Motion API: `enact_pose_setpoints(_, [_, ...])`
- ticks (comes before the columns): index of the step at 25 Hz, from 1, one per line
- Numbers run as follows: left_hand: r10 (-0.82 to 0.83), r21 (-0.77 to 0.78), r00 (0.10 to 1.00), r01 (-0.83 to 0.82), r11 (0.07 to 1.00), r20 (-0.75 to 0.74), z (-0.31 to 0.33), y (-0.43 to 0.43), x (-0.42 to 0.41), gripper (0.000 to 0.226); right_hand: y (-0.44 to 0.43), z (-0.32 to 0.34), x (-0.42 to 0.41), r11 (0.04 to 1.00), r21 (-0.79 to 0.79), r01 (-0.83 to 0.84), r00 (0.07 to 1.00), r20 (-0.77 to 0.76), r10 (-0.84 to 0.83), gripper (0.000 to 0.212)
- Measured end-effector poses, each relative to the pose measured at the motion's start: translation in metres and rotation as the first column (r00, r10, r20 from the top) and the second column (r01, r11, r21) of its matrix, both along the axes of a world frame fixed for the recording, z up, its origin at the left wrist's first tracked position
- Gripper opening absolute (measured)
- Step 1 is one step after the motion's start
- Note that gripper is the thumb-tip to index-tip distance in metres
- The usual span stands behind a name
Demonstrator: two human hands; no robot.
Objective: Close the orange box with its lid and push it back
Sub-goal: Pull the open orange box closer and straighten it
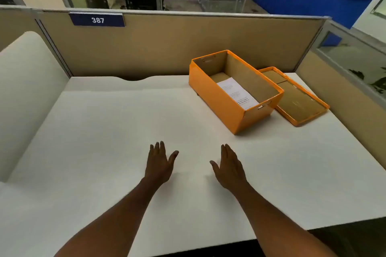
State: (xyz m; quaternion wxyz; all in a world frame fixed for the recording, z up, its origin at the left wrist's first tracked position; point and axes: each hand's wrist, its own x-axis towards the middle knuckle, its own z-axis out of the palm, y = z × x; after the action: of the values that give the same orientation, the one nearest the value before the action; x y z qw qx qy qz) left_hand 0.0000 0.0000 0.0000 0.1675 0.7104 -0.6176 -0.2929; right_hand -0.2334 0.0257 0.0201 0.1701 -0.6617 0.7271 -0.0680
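An open orange box (219, 102) stands on the white desk (104, 131), to the right of centre and turned at an angle. A white printed sheet (237, 93) lies on its brown cardboard floor. Its orange lid (300, 98) lies upside down on the desk, right beside the box's right wall. My left hand (159, 162) and my right hand (229, 166) hover flat over the desk's middle, palms down, fingers apart, holding nothing. Both are well short of the box.
A tan partition (188, 48) runs along the desk's far edge, with a blue tag reading 387 (97, 20). Another partition (342, 98) closes the right side close behind the lid. A white curved panel (27, 89) stands at the left.
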Motion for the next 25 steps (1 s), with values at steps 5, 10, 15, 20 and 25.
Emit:
enact_pose_setpoints(5, [-0.035,0.126,0.988,0.015,0.992,0.151,-0.029,0.015,0.008,0.071,0.013,-0.02,-0.007,0.979,0.193,-0.063,0.993,-0.083,0.08,0.068])
enact_pose_setpoints(10, [-0.022,0.105,0.969,-0.005,0.994,0.247,-0.028,0.001,-0.015,0.078,0.0,-0.026,-0.041,1.0,0.013,0.013,0.989,-0.145,-0.011,0.058])
enact_pose_setpoints(15, [0.141,0.016,0.988,-0.141,0.99,-0.066,0.017,-0.045,-0.067,0.069,-0.04,-0.009,-0.096,0.956,-0.237,0.172,0.979,-0.067,-0.192,0.042])
enact_pose_setpoints(20, [0.351,0.048,0.85,-0.362,0.931,-0.393,0.069,-0.1,-0.137,0.061,-0.096,0.036,-0.154,0.778,-0.579,0.242,0.966,0.073,-0.246,0.012])
enact_pose_setpoints(25, [0.42,0.072,0.801,-0.433,0.899,-0.426,0.098,-0.155,-0.189,0.054,-0.178,0.08,-0.197,0.645,-0.693,0.322,0.947,0.235,-0.22,0.024])
